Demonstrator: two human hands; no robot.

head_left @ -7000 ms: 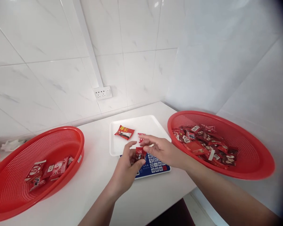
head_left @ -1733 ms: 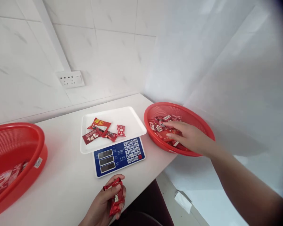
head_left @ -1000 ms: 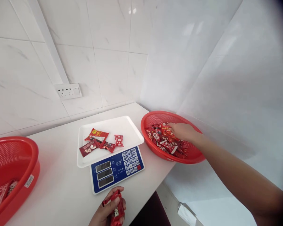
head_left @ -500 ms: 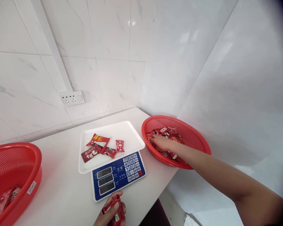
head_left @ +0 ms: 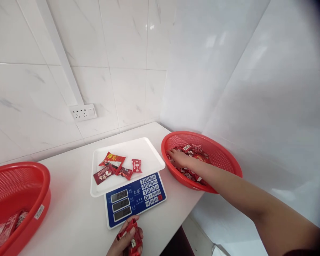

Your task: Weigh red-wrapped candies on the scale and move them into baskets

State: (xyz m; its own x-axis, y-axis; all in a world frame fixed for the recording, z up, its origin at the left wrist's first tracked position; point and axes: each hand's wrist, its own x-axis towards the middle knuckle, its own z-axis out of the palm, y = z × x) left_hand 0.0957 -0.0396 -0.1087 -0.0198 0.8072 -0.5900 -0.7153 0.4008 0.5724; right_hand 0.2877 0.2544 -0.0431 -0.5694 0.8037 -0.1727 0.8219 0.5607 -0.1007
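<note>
My right hand [head_left: 181, 159] reaches into the red basket [head_left: 221, 153] at the right and lies among its red candy packets [head_left: 194, 148]; its fingers are spread low over them and I cannot see a packet held. My left hand [head_left: 126, 241] is at the bottom edge, closed on a few red candy packets [head_left: 132, 237]. Between them stands a blue electronic scale [head_left: 134, 198] with a white tray [head_left: 149, 151] that carries several red packets [head_left: 114, 166].
A second red basket [head_left: 24, 181] at the left holds a few red packets [head_left: 8, 225]. The white counter ends just right of the scale, with floor below. A wall socket [head_left: 83, 112] sits on the tiled wall behind.
My right hand has shifted leftward inside the right basket, toward its near-left side. My left hand keeps the same packets at the counter's front edge.
</note>
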